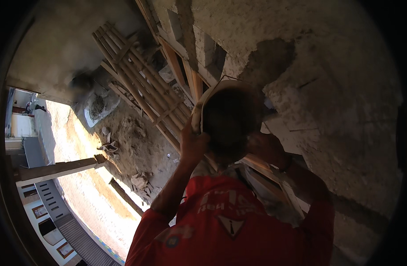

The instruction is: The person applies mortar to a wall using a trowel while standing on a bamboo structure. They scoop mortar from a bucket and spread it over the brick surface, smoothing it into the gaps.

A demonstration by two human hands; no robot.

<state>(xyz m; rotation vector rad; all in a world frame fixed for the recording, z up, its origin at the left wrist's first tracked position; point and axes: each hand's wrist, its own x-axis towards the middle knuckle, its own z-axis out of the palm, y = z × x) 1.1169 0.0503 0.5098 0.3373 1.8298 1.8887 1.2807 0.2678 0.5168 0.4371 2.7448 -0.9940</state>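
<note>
In front of my red shirt [243,221], both arms reach forward to a round, hollow-looking thing [230,117]. Its rim is pale, its middle is very dark, and a thin wire-like loop stands at its far edge. Shadow hides whether it is a hat, a helmet or a bucket. My left hand [193,145] is closed on its left rim, the thumb near the dark part. At the near right edge, the bent fingers of my right hand [267,150] grip it, partly lost in shadow.
Bamboo poles tied like a ladder [143,77] lie beyond my left hand. Wooden boards [192,80] stand against a rough wall [336,88]. Rubble and sand [137,137] cover the ground at left, near a beam [59,172] and a sunlit street [97,190].
</note>
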